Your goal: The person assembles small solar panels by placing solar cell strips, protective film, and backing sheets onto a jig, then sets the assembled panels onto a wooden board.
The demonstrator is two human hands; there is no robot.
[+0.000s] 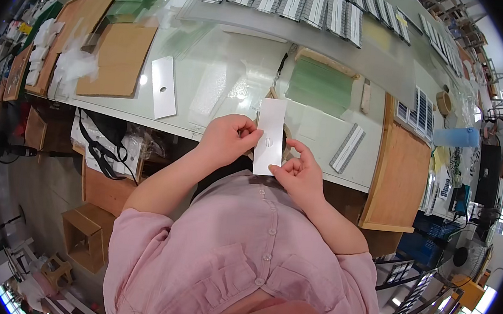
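Note:
A long white rectangular panel point(271, 120), with a small round mark or cut-out in its lower half, is held upright in front of my chest at the table's near edge. My left hand point(228, 138) pinches its left edge with curled fingers. At its lower right corner, my right hand point(299, 173) grips with the thumb on the face, the index finger raised off to the side. A round, ring-like thing is partly hidden behind the panel. A similar white panel with a hole point(163, 83) lies to the left. On the right lies a grey-patterned strip point(347, 148).
Greenish clear sheets point(319, 85) lie beyond my hands. Rows of striped strips point(292, 2) cover a raised translucent board at the back. Brown cardboard point(116, 58) lies left; a wooden board point(402, 176) borders the right. A blue bottle point(456, 136) lies farther right.

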